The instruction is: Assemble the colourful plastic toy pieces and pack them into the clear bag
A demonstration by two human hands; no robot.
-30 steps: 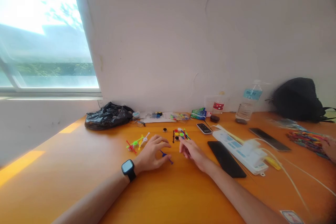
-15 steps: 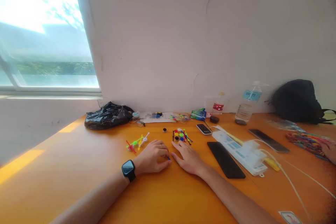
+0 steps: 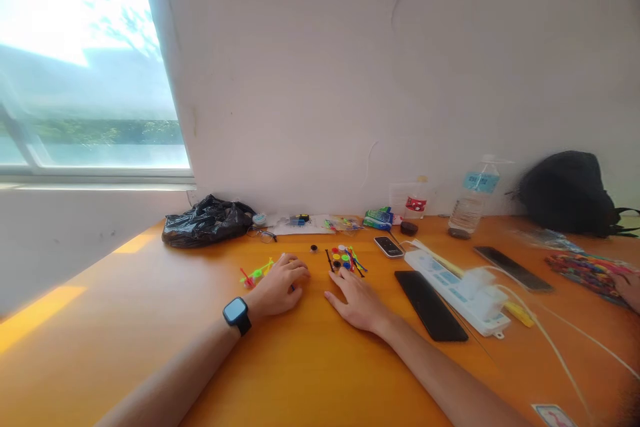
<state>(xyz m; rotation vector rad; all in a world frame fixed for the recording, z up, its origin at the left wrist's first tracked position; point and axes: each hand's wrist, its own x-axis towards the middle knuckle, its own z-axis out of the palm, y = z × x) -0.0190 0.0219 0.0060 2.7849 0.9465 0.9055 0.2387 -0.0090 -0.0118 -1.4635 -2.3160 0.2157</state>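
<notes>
My left hand [image 3: 283, 283], with a smartwatch [image 3: 235, 311] on its wrist, is closed with the fingers curled down. A small dark blue piece [image 3: 293, 288] shows between its thumb and fingers; most of it is hidden. Just beyond and left of it lie red, green and yellow plastic pieces [image 3: 254, 275] with thin arms. My right hand [image 3: 356, 300] rests on the table, fingers stretched and apart. Its fingertips are at a cluster of coloured round discs [image 3: 345, 258] and thin sticks [image 3: 356, 263]. A lone black disc [image 3: 313, 249] lies between and beyond both hands.
A black plastic bag [image 3: 207, 220], glasses [image 3: 262, 234] and paper [image 3: 320, 224] lie at the back. To the right are a phone [image 3: 389, 246], a dark slab [image 3: 430, 305], a white power strip [image 3: 450, 287] with cables and a bottle [image 3: 473, 203]. Another person's hand [image 3: 629, 288] touches colourful strands [image 3: 583, 273].
My left hand has moved left and slightly away from me, carrying the small blue piece, and now covers the white piece. My right hand has hardly moved.
</notes>
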